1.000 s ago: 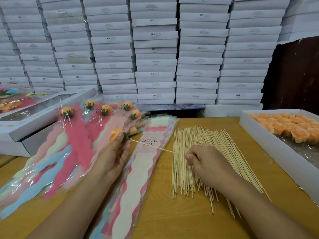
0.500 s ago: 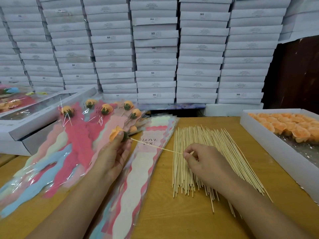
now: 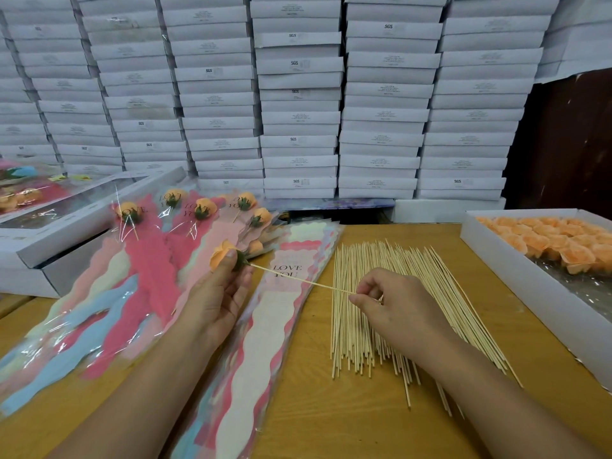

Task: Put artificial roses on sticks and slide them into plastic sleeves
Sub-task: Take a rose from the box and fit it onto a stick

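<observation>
Barely shifted, right hand (image 3: 394, 306) pinches stick (image 3: 298, 279) by its end.

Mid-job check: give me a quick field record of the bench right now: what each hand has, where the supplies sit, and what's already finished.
left hand: left hand grips an orange rose at its green base
right hand: right hand pinches the free end of the stick
stick: runs from the rose's base to the right grip, held above the empty sleeves
loose sticks: pile on the table, under the right hand
rose supply: white box of roses, far right
finished: sleeved roses fanned out on the left
step: this rose not yet sleeved
</observation>
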